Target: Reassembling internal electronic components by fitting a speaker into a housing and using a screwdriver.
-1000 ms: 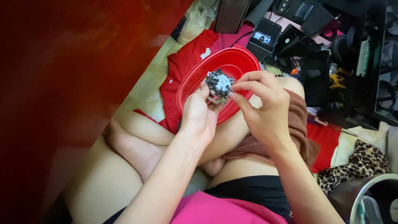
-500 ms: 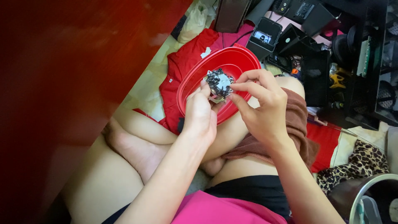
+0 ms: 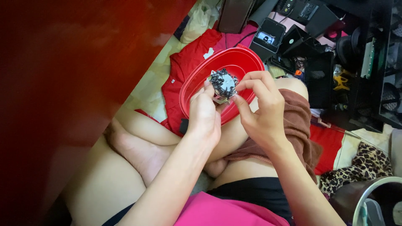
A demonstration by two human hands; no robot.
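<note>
L hand (image 3: 204, 113) & R hand (image 3: 260, 109) both pinch a small round metal part (image 3: 223, 83) w/ dark studs round its rim, fingertips pressed on its sides, held just above the red oval bowl (image 3: 247, 58). Bowl rests on the person's knee, over a red cloth (image 3: 180, 75) on the floor. Brown towel (image 3: 298, 125) lies over the R thigh; black electronics (image 3: 310, 25) near the bowl's far edge.

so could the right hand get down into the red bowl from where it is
Probably yes. The right hand hovers just over the red bowl, whose open mouth faces up. Only the small metal part pinched between it and the left hand occupies it.
</note>
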